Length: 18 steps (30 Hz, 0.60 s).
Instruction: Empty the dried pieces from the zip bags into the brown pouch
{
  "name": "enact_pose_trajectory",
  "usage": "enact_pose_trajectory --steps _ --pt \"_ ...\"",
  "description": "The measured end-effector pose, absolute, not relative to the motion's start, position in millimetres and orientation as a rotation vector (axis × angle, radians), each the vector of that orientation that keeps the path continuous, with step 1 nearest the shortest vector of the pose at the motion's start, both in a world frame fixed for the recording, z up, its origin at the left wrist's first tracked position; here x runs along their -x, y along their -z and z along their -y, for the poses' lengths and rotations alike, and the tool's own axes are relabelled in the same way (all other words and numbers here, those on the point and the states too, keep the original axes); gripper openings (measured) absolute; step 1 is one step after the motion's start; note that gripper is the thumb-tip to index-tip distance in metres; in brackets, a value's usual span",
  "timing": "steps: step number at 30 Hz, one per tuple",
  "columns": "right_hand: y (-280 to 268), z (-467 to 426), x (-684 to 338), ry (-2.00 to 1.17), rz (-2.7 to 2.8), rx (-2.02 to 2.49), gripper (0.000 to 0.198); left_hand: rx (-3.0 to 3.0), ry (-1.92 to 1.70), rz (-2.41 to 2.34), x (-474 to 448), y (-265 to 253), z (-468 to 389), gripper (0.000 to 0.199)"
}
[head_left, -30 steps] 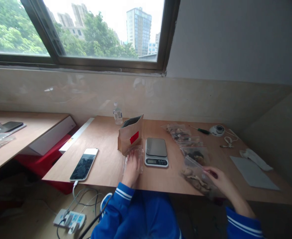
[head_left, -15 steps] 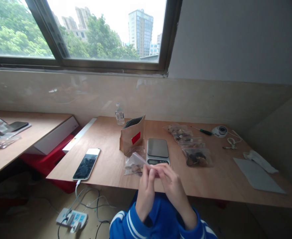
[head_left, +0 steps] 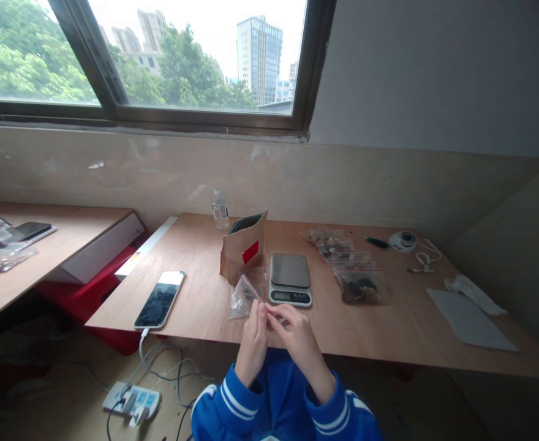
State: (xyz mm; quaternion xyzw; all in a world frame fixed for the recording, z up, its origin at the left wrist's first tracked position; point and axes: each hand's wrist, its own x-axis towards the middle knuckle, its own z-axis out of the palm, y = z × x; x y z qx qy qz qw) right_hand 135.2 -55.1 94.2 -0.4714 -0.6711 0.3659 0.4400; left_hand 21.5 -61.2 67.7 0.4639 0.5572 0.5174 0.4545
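At the table's front edge, my left hand (head_left: pixel 254 331) and my right hand (head_left: pixel 294 331) meet, fingertips pinched on the top edge of a clear zip bag (head_left: pixel 246 288). What the bag contains is hard to make out. Beneath it on the table lies more clear plastic (head_left: pixel 239 306). Just beyond my right hand sits a digital kitchen scale (head_left: pixel 290 271) with a bare metal platform. Behind the zip bag stands an open brown paper pouch (head_left: pixel 244 248) with a red label.
Filled zip bags (head_left: pixel 364 286) lie overlapped in a row right of the scale. A charging phone (head_left: pixel 160 300) lies at left, a water bottle (head_left: pixel 220 209) at the back. Farther right are a green screwdriver (head_left: pixel 376 242), a dome camera (head_left: pixel 403 241) and a grey sheet (head_left: pixel 471 318).
Both hands have moved left and slightly toward me along the zip bag's top edge. The scale's display and buttons are now uncovered.
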Motion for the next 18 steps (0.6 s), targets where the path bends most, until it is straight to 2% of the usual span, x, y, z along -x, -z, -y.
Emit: enact_pose_trajectory --steps 7,18 --pt "-88.9 58.2 -135.3 -0.795 1.728 1.269 0.026 -1.185 -1.251 -1.429 -22.2 -66.7 56.0 0.047" --pt "-105.0 65.3 -140.4 -0.836 1.813 1.289 0.026 -1.147 -1.268 -1.263 -20.2 -69.9 56.0 0.038"
